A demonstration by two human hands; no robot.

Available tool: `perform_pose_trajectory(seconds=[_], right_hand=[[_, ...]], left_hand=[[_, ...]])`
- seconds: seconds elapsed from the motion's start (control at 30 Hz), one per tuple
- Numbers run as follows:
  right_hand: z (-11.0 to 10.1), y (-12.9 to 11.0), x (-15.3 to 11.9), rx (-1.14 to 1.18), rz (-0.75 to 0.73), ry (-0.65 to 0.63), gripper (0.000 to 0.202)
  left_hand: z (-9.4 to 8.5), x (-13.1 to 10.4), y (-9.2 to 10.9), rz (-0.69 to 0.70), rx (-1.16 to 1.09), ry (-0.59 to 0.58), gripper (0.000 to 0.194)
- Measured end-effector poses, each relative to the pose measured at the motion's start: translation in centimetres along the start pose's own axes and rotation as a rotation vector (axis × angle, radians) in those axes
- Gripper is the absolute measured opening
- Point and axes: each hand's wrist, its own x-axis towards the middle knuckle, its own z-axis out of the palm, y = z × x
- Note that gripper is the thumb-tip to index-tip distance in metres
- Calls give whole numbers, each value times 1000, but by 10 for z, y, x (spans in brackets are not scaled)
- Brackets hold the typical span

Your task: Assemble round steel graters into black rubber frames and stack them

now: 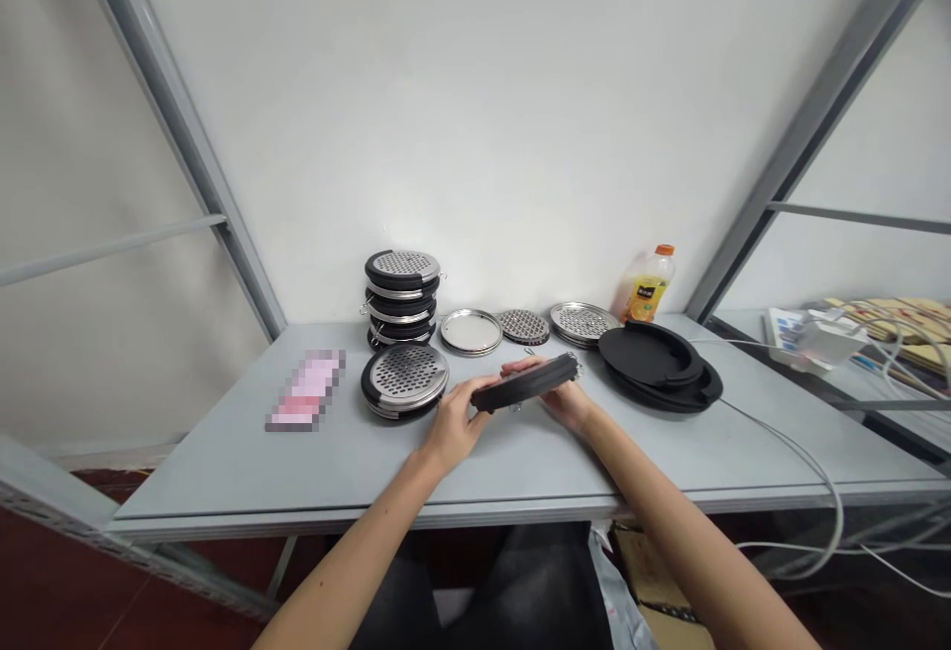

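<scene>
Both hands hold a round black-rimmed disc [524, 384], tilted edge-on above the middle of the table. My left hand [456, 419] grips its left end, thumb at the near side. My right hand [566, 398] is behind and under its right part, near a small metal clasp at the rim. Left of my left hand lies a black-rimmed disc with a perforated metal face [408, 375]. Behind that stands a stack of similar discs [402, 295]. At the back are a plain metal ring plate [471, 331], a mesh disc [524, 325] and stacked perforated metal plates [583, 322].
Black round trays [654, 358] lie right of my right hand, with an orange-capped bottle [649, 283] behind them. A pixelated pink object [307, 390] lies on the table [245, 477] at left. White cables [798, 450] hang over the right front edge. Metal frame posts flank the table.
</scene>
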Motion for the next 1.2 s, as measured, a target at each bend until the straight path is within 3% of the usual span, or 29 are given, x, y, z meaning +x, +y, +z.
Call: perform_pose_trajectory(seconds=[0.1,0.27,0.3,0.33,0.4,0.47,0.57,0.7,0.83,0.93,1.07,1.2], right_hand=[[-7,2,-3,-85,-24,1,32],[-31,-10,-30,-481,-156,395,52],[-34,-17,-38,-563,-224,413,59],[-35,-26,-45,-653,-299,396,66],[-33,-44,-57,-802,-424,203,71],[-26,-59,-61,-930,-550,11,68],[-16,-69,-56,-1056,-610,-148,61],[-15,-62,-47,-1036,-678,-181,50],[-17,-49,-50,-973,-667,-85,45],[-10,-43,-52,-914,-646,-3,47],[14,-39,-44,-781,-617,22,48],[49,-40,-22,-651,-627,94,44]], left_hand=[[-2,0,1,127,117,72,32],[1,-2,5,249,434,98,41],[2,-2,7,265,492,93,43],[4,-2,9,279,538,94,45],[6,-2,13,302,594,100,45],[6,-2,16,322,620,99,44],[4,-3,19,355,635,89,41],[1,-4,17,365,613,139,37],[-1,-2,15,367,546,226,36],[-8,-3,17,318,506,228,42],[-27,-16,21,229,469,186,52],[-61,-25,19,152,451,307,58]])
